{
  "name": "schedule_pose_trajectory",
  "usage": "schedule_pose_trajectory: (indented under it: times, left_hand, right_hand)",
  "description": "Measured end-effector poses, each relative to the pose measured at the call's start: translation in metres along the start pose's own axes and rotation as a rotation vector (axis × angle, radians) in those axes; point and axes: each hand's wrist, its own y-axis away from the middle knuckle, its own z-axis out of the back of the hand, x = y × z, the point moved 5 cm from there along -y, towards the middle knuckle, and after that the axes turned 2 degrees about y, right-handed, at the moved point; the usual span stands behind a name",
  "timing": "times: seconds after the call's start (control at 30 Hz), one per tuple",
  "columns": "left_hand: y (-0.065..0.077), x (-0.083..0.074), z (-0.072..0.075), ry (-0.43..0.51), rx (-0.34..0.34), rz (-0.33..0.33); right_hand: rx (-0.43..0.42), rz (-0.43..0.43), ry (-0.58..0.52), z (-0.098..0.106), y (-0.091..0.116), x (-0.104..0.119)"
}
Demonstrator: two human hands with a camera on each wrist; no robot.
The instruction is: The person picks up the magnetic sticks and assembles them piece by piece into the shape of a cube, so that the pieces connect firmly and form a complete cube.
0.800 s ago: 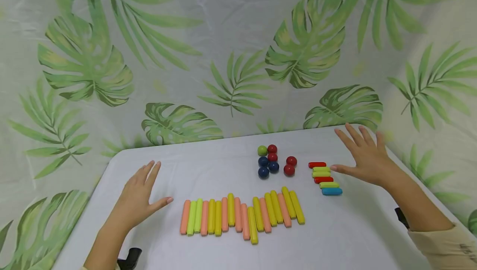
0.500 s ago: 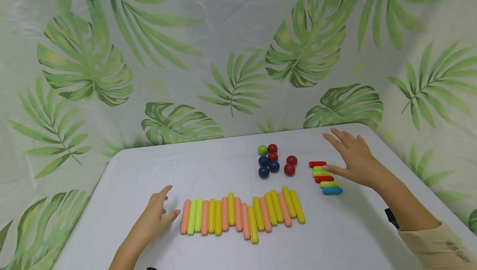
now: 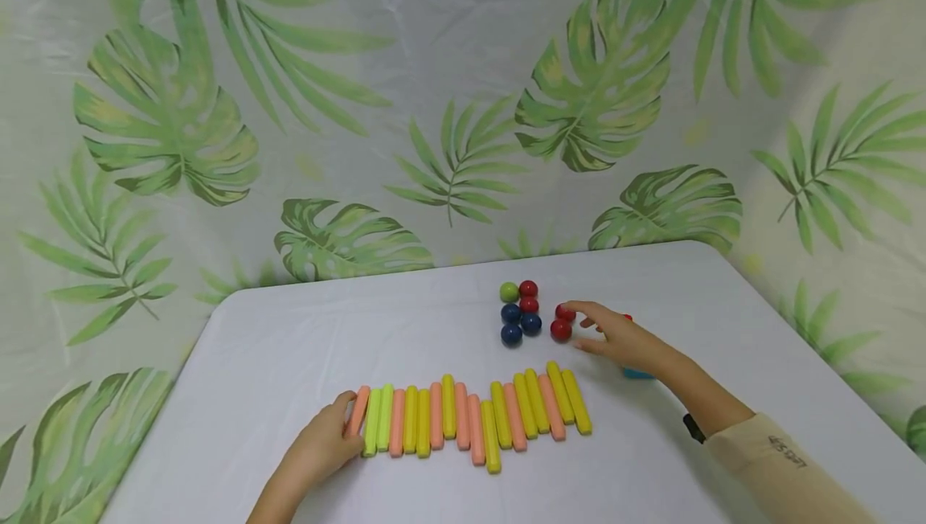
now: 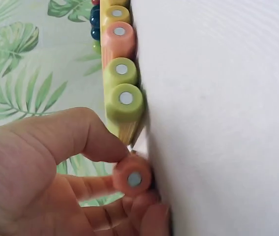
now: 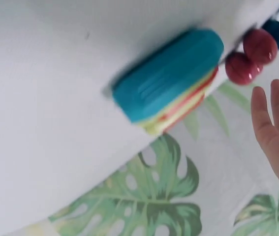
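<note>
In the head view, my left hand (image 3: 327, 442) pinches the pink magnetic stick (image 3: 358, 413) at the left end of a long row of sticks. This stick leans slightly away from the light green stick (image 3: 372, 423) beside it. Its round end with a grey metal disc (image 4: 134, 179) shows between thumb and fingers in the left wrist view. My right hand (image 3: 628, 343) reaches over the short sticks with fingers extended, the index fingertip overlapping the rear of two red balls (image 3: 561, 331). The right wrist view has those fingers straight and apart, beside the red balls (image 5: 260, 46).
Yellow sticks (image 3: 489, 437) and pink ones fill the row. Behind it are dark blue balls (image 3: 511, 335), a green ball (image 3: 510, 292) and more red balls (image 3: 529, 289). A short blue stick (image 5: 171, 76) lies with other short sticks, mostly hidden under my right forearm in the head view.
My left hand has moved right and down to the row and taken hold of the end pink stick, tilting it. My right hand has swung left from the short sticks to the red balls.
</note>
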Motion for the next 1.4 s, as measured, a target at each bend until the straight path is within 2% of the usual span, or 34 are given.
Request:
schedule_pose_trajectory:
  times: [0.17,0.3,0.47,0.6,0.67,0.73,0.87,0.97,1.17,1.4]
  left_hand:
    - [-0.002,0.003,-0.005,-0.052,-0.037,0.026]
    - [-0.001,0.005,0.000,-0.001,-0.092,0.034]
    - [-0.003,0.009,0.016,0.203,-0.245,-0.012]
    - [-0.004,0.005,0.024,0.467,-0.288,-0.082]
    - [-0.005,-0.001,0.026,0.576,-0.285,-0.133]
    - [-0.006,-0.011,0.027,0.614,-0.290,-0.192]
    - [-0.010,-0.034,0.026,0.581,-0.266,-0.286]
    - [-0.011,-0.051,0.019,0.574,-0.202,-0.315]
    - [-0.008,-0.074,-0.001,0.551,-0.089,-0.374]
    - [-0.005,-0.081,-0.013,0.548,-0.066,-0.398]
  right_hand:
    - [0.031,0.008,-0.027,-0.016,-0.012,-0.007]
    - [0.047,-0.032,-0.008,-0.024,-0.017,-0.014]
    - [0.037,-0.091,0.004,-0.027,-0.019,-0.019]
    - [-0.005,-0.100,-0.025,-0.023,-0.018,-0.013]
    - [-0.032,-0.083,-0.070,-0.018,-0.019,-0.004]
    - [-0.057,-0.064,-0.139,-0.014,-0.020,0.008]
    - [-0.064,-0.015,-0.357,-0.014,-0.024,0.035]
    - [-0.035,0.024,-0.520,-0.021,-0.027,0.055]
    - [-0.035,0.068,-0.737,-0.038,-0.024,0.087]
    - [-0.054,0.066,-0.857,-0.053,-0.018,0.099]
